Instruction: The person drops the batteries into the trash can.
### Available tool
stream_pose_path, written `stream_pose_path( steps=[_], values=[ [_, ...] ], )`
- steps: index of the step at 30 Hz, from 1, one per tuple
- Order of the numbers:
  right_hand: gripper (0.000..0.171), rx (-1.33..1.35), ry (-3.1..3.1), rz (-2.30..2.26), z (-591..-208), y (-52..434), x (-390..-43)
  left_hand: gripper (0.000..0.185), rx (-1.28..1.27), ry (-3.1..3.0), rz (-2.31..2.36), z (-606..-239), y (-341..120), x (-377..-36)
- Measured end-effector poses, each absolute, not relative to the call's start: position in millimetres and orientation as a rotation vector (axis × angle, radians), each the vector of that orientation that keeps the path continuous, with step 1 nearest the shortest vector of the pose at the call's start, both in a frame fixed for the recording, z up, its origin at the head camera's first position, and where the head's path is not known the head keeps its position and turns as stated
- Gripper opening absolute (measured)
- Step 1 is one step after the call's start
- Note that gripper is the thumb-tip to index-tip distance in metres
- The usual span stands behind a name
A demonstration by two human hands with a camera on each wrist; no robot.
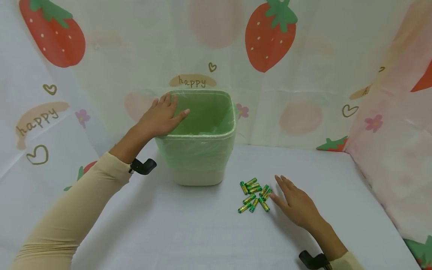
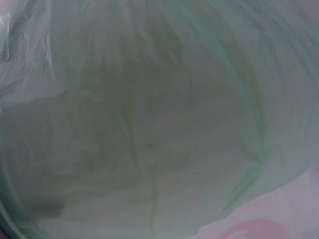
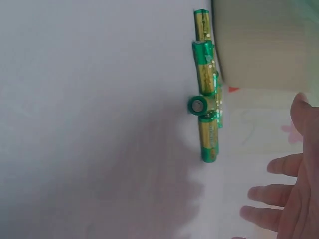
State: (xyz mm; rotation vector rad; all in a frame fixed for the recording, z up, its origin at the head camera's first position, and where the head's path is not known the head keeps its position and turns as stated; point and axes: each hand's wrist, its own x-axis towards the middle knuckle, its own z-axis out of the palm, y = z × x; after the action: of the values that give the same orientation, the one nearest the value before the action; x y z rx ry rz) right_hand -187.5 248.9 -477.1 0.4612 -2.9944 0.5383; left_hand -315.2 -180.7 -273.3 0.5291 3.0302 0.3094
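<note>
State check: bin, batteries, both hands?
Bin: upright, lined with a green bag, nothing visible inside.
Batteries: loose pile lying on the table, right of the bin.
Left hand: open, resting on the bin's rim.
Right hand: open, flat beside the batteries, holding none.

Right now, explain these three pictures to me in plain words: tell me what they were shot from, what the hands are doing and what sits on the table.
There is no machine here, only a person with small cameras on the head and on each wrist. The wide picture is the head view. In it the left hand rests flat on the rim of a small bin lined with a green bag. The right hand lies open on the white table beside a pile of green and gold batteries. Neither hand has a grip on anything. The blurry green picture is the left wrist view, filled by the bag. The right wrist view shows the batteries from the side, with fingertips nearby.
</note>
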Motion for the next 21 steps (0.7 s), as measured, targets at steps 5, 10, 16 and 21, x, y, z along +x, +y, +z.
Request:
stream_pose_path(
  steps=[5, 10, 16, 21],
  values=[
    [0.072, 0.447, -3.010, 0.537, -481, 247, -187, 0.086, 0.536, 3.030, 0.286, -272, -179, -315],
    [0.074, 0.437, -3.002, 0.514, -486, 245, -186, 0.085, 0.520, 3.022, 0.284, -272, -178, -313],
    [0.073, 0.455, -2.958, 0.487, -491, 241, -185, 0.086, 0.500, 3.015, 0.260, -273, -178, -313],
    [0.059, 0.448, -2.932, 0.506, -495, 238, -185, 0.086, 0.504, 3.016, 0.244, -273, -179, -314]
  ],
)
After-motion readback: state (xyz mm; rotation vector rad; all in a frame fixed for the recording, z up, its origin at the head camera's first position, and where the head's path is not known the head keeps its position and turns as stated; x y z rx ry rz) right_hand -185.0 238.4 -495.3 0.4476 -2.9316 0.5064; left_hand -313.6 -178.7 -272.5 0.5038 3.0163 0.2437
